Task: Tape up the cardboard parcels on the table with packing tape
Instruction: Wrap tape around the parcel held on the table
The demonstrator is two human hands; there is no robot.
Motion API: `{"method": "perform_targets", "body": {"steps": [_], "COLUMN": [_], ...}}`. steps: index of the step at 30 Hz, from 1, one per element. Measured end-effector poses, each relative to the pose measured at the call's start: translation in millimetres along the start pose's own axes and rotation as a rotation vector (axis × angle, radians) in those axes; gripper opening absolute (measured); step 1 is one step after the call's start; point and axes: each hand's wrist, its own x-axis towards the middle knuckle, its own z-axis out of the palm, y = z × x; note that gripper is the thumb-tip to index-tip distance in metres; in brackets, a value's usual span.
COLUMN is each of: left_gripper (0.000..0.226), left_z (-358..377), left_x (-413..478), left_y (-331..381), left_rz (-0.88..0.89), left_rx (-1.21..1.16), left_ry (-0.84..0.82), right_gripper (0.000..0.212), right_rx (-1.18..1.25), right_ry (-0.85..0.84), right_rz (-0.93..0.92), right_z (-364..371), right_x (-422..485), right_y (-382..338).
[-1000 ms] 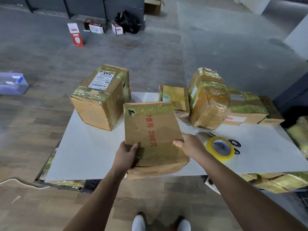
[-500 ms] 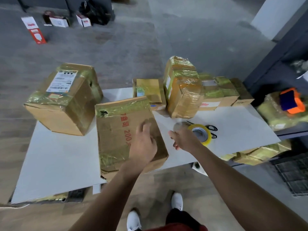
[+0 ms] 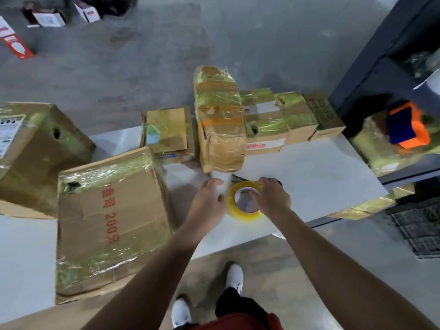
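While my right hand [image 3: 273, 198] grips the tape roll [image 3: 245, 214], my left hand [image 3: 209, 201] sits just beside it.

Roll lies flat on the white table [image 3: 309, 175], right fingers curled over its far rim. Left fingers are curled at the roll's left edge; I cannot tell if they hold anything. The flat box [image 3: 107, 222] with red print lies to the left, near the front edge, and a tall wrapped parcel [image 3: 219, 122] stands behind the roll.

Left hand [image 3: 209, 201] off parcel [image 3: 107, 222], right hand [image 3: 273, 198] apparently gripping tape roll [image 3: 245, 216]
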Motion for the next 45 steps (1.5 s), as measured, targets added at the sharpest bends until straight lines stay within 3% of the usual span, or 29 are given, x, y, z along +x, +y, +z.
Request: {"method": "perform_targets", "body": {"steps": [3, 11, 19, 25, 29, 32, 36, 38, 41, 43, 45], "left_gripper": [0.041, 0.038, 0.028, 0.036, 0.028, 0.039, 0.059, 0.085, 0.106, 0.093, 0.072], "left_z": [2.7, -0.6, -43.0, -92.7, -130.2, -156.1, -185.6, -198.2, -206.4, -200.9, -195.0], "left_x": [11.4, 15.3, 10.9, -2.2, -12.3, -22.0, -33.1, -37.7, -43.9, -48.4, -52.0], "left_y": [7.8, 4.7, -14.7, -61.0, -95.0, -129.4, -180.2, -201.3, -222.8, -230.8, -233.9], "left_rz": [-0.059, -0.107, -0.084, -0.083, -0.063, -0.083, -0.132, -0.259, -0.419, -0.438, -0.416], "left_rx": [-0.021, -0.072, -0.176, -0.234, -0.262, -0.216, 0.035, 0.017, -0.275, -0.416, -0.407], "left_ry": [0.007, 0.055, 0.221, 0.244, 0.236, 0.273, 0.444, 0.398, 0.252, 0.190, 0.179], "right_gripper": [0.050, 0.027, 0.035, 0.034, 0.022, 0.025, 0.037, 0.039, 0.042, 0.043, 0.042], "right_rx": [-0.036, -0.145, 0.040, 0.229, 0.315, 0.382, 0.342, 0.314, 0.292, 0.261, 0.201], "right_ry": [-0.053, -0.023, 0.092, 0.173, 0.211, 0.210, 0.135, 0.087, 0.045, 0.016, -0.009], "right_rz": [0.017, -0.122, -0.291, -0.233, -0.218, -0.245, -0.288, -0.272, -0.252, -0.260, -0.284], "right_z": [6.6, 8.0, -6.3, -24.8, -32.4, -35.2, -32.2, -27.5, -24.1, -24.5, -26.0], "right_x": [16.9, 28.7, 2.6, -34.4, -54.9, -66.5, -72.4, -72.0, -72.3, -74.5, -77.0], "right_y": [4.7, 3.3, -45.2, -106.4, -149.1, -184.2, -229.2, -245.1, -256.3, -257.7, -258.2]}}
